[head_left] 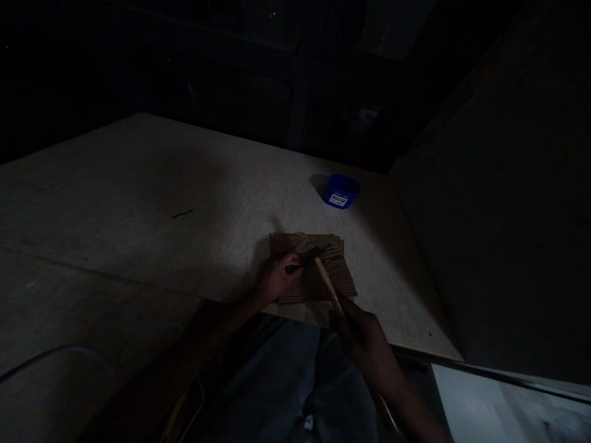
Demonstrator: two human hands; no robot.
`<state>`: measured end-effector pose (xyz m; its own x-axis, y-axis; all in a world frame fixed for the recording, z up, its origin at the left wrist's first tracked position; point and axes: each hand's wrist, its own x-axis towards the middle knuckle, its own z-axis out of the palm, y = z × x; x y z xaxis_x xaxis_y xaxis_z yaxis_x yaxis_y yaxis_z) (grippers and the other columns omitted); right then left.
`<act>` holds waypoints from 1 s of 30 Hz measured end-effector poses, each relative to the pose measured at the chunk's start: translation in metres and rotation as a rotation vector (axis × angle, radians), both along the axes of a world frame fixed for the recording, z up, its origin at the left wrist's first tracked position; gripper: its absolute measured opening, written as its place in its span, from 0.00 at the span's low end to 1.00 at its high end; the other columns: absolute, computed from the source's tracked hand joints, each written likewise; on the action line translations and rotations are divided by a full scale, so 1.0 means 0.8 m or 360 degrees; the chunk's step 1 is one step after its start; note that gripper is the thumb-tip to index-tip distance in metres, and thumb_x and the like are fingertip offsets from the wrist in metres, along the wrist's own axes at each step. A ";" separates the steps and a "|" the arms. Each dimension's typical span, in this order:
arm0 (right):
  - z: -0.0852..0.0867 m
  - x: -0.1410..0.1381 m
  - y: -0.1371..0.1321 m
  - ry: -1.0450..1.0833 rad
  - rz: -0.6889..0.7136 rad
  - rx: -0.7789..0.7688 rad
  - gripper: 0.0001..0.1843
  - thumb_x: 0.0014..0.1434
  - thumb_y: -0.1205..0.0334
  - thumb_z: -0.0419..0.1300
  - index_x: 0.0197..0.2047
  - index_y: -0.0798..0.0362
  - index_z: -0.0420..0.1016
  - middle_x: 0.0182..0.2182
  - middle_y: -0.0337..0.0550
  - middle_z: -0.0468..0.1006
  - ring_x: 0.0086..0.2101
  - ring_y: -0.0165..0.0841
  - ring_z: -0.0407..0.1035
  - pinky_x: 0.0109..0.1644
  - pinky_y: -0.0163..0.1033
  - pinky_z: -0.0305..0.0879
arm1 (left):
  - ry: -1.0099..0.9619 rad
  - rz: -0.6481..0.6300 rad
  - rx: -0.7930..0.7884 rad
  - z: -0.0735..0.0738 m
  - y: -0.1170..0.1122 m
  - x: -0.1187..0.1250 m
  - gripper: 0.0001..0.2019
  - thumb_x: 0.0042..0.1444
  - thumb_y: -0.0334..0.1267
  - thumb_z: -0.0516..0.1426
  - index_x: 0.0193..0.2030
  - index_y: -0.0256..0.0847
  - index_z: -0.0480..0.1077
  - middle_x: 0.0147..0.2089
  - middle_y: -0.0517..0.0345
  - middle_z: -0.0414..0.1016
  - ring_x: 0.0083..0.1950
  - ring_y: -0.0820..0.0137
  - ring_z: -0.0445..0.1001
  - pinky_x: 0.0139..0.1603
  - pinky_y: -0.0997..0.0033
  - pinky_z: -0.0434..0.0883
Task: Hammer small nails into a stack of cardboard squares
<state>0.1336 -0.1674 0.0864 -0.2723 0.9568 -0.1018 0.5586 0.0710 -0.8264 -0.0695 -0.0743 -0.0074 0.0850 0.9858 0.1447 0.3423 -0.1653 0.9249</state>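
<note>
My right hand (362, 335) is wrapped round the wooden handle of a hammer (329, 284). The hammer's dark head lies over a piece of corrugated cardboard (318, 289), whose edges are torn. Close to the hammer head, my left hand (279, 275) rests at the cardboard's left side. Its fingers are pinched together; shadow hides what they hold, if anything. Dim light blurs the small details around the hammer head.
A blue plastic tub (341, 192) with a white label stands on the pale tabletop (221, 184) beyond the cardboard. A short dark strip (182, 214) lies to the left. A cable (69, 349) curves at lower left. A dark panel (508, 215) rises along the right.
</note>
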 end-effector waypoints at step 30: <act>-0.028 0.012 -0.043 0.0541 -0.0677 -0.0342 0.21 0.62 0.42 0.58 0.43 0.53 0.71 0.22 0.30 0.63 0.18 0.26 0.56 0.18 0.30 0.53 | 0.0181 -0.0037 0.0226 0.003 0.001 -0.002 0.07 0.58 0.34 0.62 0.44 0.44 0.76 0.41 0.59 0.84 0.43 0.68 0.82 0.50 0.66 0.77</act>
